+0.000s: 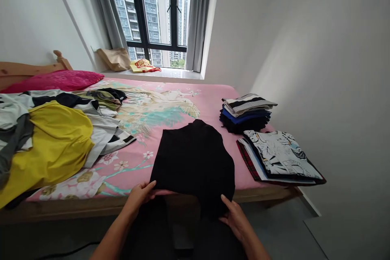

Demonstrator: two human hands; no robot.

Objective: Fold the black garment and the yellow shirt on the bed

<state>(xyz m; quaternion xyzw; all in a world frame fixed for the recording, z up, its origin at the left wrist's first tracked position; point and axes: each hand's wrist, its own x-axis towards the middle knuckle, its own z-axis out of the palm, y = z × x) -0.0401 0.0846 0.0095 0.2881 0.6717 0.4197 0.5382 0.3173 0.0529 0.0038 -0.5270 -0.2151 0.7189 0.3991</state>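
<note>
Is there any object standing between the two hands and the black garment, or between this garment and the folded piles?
Nothing visible: the left hand and right hand both grip the black garment at its near side. Between it and the back pile and front pile, only pink sheet shows.

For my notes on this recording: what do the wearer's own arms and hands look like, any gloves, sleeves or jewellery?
The left hand and right hand are bare, without gloves. Both forearms are uncovered where visible, with no sleeve, watch or bracelet showing. No markings or cables are visible on them.
</note>
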